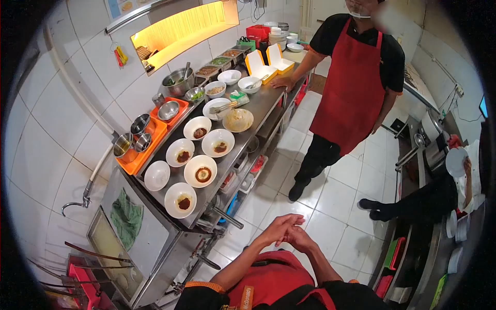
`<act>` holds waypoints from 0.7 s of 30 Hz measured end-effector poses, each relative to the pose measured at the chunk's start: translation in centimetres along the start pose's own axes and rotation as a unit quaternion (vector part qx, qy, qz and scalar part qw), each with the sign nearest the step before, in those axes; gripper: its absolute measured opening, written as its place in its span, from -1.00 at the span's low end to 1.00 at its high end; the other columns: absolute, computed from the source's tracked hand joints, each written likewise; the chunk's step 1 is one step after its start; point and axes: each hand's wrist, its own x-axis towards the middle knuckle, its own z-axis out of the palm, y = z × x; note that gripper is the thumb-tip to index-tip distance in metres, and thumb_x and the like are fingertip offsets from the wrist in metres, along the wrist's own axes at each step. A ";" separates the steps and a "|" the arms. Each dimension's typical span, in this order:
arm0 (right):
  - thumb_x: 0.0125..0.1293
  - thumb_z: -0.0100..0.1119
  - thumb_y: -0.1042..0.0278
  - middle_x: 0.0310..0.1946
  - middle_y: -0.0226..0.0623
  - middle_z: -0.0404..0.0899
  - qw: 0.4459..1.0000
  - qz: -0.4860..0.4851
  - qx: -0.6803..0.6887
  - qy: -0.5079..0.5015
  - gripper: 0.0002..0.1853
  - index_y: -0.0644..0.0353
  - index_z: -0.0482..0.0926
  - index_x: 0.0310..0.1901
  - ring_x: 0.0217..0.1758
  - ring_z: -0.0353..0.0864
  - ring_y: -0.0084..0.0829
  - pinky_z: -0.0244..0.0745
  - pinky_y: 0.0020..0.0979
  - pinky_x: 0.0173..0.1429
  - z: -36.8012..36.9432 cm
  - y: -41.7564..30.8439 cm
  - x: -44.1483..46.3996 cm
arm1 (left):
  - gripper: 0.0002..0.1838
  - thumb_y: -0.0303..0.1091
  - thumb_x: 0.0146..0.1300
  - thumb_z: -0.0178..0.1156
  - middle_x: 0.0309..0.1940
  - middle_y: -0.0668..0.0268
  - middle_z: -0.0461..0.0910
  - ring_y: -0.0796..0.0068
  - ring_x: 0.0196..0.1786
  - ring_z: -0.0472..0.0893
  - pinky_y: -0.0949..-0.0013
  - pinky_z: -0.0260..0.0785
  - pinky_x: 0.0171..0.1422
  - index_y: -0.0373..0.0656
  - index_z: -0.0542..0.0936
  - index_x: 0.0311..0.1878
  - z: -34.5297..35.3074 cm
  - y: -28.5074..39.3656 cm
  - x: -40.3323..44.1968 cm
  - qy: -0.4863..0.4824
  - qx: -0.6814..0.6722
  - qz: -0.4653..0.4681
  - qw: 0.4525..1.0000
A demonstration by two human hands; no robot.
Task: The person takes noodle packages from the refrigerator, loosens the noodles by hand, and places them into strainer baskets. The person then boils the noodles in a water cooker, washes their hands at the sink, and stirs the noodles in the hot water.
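My left hand [279, 228] and my right hand [301, 240] meet in front of my red apron [279, 271], over the tiled floor. The left one's fingers lie together and reach across toward the right one, whose fingers are folded in against it. Neither shows any object. To the left, on the steel counter [206, 199], stand several white bowls with dark sauce in the bottom; the nearest bowl [181, 200] and a bowl with a pale ring in the sauce [200, 171] are closest to my hands. A stained bowl [238, 120] sits farther back.
A co-worker in a red apron [349, 93] stands ahead, one hand on the counter. Another person at right holds a white plate [456, 161]. Orange trays [137, 166] with metal pots, yellow boxes [261, 67] and a green cloth [126, 217] are left. Bars [228, 218] jut from the counter's front.
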 end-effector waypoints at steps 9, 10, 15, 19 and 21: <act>0.13 -0.69 -0.56 0.45 -0.18 -0.29 0.979 -0.164 -0.120 0.020 0.06 0.31 -0.20 0.39 0.51 -0.40 -0.37 -0.59 -0.33 0.49 7.0 -11.3 -4.7 | -0.18 0.26 0.33 -0.55 0.36 0.12 0.12 0.29 0.43 0.06 0.24 -0.25 0.49 -0.30 0.10 0.35 -7.7 2.4 -4.8 0.212 -0.043 0.185 0.959; 0.11 -0.71 -0.57 0.45 -0.18 -0.30 0.974 -0.170 -0.149 0.011 0.07 0.30 -0.21 0.39 0.51 -0.40 -0.36 -0.60 -0.31 0.48 7.2 -11.8 -4.6 | -0.15 0.28 0.31 -0.57 0.34 0.10 0.16 0.27 0.42 0.09 0.20 -0.25 0.49 -0.32 0.13 0.34 -7.6 3.4 -5.3 0.210 -0.035 0.194 0.958; 0.15 -0.73 -0.53 0.45 -0.18 -0.30 0.983 -0.132 -0.120 -0.043 0.05 0.33 -0.21 0.38 0.51 -0.39 -0.36 -0.59 -0.31 0.49 7.3 -11.5 -0.4 | -0.15 0.28 0.31 -0.58 0.31 0.10 0.22 0.24 0.39 0.16 0.18 -0.19 0.48 -0.32 0.19 0.31 -6.7 5.1 -7.1 0.163 -0.018 0.199 0.966; 0.22 -0.73 -0.45 0.44 -0.17 -0.28 0.984 -0.108 -0.101 -0.099 -0.05 0.26 -0.19 0.39 0.51 -0.37 -0.35 -0.54 -0.33 0.49 8.4 -11.4 5.3 | -0.16 0.25 0.33 -0.60 0.30 0.10 0.23 0.26 0.39 0.16 0.21 -0.13 0.47 -0.34 0.20 0.30 -6.4 5.1 -7.4 0.149 -0.032 0.214 0.965; 0.18 -0.73 -0.50 0.45 -0.21 -0.28 0.976 -0.109 -0.164 -0.090 0.00 0.27 -0.18 0.39 0.51 -0.39 -0.36 -0.56 -0.32 0.49 8.7 -10.1 8.1 | -0.17 0.24 0.34 -0.60 0.31 0.10 0.21 0.28 0.39 0.15 0.21 -0.13 0.46 -0.34 0.20 0.31 -6.5 4.4 -7.5 0.155 -0.029 0.212 0.964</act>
